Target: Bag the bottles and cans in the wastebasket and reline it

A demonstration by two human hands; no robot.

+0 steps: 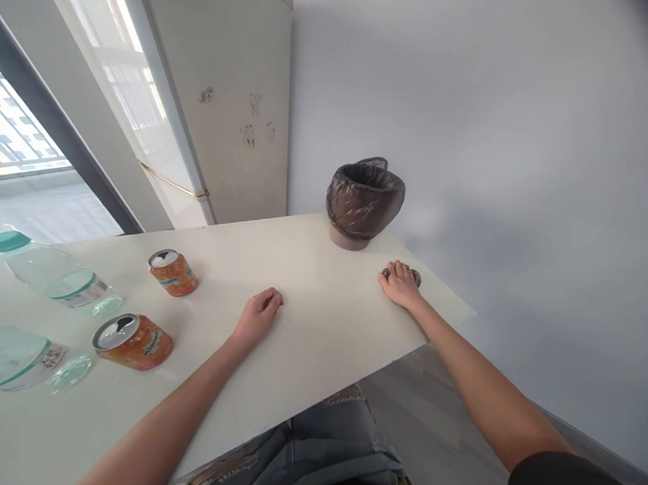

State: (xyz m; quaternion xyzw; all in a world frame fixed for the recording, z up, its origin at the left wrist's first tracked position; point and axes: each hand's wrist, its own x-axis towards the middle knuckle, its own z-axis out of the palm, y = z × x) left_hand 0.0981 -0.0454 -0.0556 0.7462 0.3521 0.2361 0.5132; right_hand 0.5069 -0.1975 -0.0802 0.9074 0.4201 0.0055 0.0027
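My left hand [259, 312] rests on the white table [307, 337] with its fingers curled in, and nothing shows in it. Toward the table's right edge, my right hand [400, 283] lies over a small dark rounded object [416, 275], its fingers bent across the top. Only the ends of that object stick out on either side, so its kind is hidden. Beyond my right hand stands a small bin [350, 239] lined with a dark plastic bag [362, 204]. Left of my left hand are two orange soda cans, one nearer [145, 344] and one farther [176, 275], both upright with opened tops.
Two clear plastic bottles, one green-capped [59, 274] and one nearer [20, 356], are at the table's far left. A white fridge [227, 59] stands behind the table. The wall [485, 118] borders the right side.
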